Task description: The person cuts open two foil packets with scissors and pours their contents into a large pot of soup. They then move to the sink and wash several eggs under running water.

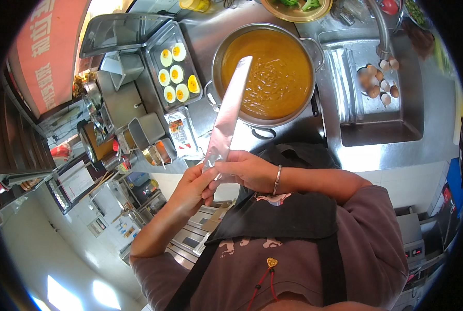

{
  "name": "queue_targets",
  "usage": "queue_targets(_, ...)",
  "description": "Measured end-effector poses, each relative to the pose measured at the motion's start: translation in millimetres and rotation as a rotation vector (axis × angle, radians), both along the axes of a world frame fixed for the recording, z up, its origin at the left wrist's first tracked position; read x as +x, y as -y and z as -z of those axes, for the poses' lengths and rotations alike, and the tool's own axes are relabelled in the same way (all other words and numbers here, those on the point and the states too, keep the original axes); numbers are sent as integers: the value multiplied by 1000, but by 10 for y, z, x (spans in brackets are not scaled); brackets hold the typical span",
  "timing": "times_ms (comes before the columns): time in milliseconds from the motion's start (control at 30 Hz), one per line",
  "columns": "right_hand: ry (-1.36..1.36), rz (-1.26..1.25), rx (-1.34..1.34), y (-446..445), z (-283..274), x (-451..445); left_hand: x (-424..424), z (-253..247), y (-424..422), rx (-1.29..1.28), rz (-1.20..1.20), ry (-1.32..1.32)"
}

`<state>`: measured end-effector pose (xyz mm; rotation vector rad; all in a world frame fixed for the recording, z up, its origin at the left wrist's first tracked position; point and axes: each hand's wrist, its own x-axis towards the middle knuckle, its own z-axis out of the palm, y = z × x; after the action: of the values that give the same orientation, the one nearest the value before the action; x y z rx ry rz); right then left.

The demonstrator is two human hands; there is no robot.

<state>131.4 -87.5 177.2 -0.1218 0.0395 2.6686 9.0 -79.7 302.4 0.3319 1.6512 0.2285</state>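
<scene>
A long, narrow, silvery film-like packet (pixel 229 110) slants up from my hands, its far tip over a large steel pot (pixel 217 50) of thick orange-brown sauce (pixel 278 74). My left hand (pixel 195 186) grips the packet's near end from the left, thumb on top. At the same end, my right hand (pixel 245 170), with a bangle at the wrist, pinches it, and the fingers of both hands meet there. Whether anything is inside the packet cannot be told. Left of the pot, halved boiled eggs (pixel 176 73) lie in a rectangular metal tray (pixel 152 72).
To the right is a steel sink (pixel 414 112) with a faucet (pixel 383 39) and eggshells (pixel 386 99). A printed packet (pixel 182 132) lies below the egg tray. Metal containers (pixel 147 128) stand at left. A golden bowl (pixel 297 15) with broccoli sits beyond the pot.
</scene>
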Motion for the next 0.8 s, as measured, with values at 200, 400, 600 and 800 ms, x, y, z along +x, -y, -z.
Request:
queue_targets(200,210,66,-35,-48,-17,-1,0,28,-10,-59,29,-19)
queue_targets(400,233,122,-135,-127,56,19,53,-45,-40,-66,57,-15)
queue_targets(600,47,75,-99,-103,-4,-61,52,0,-96,-83,66,-7)
queue_targets(800,124,78,-23,-114,22,-112,32,73,-55,-64,59,-33)
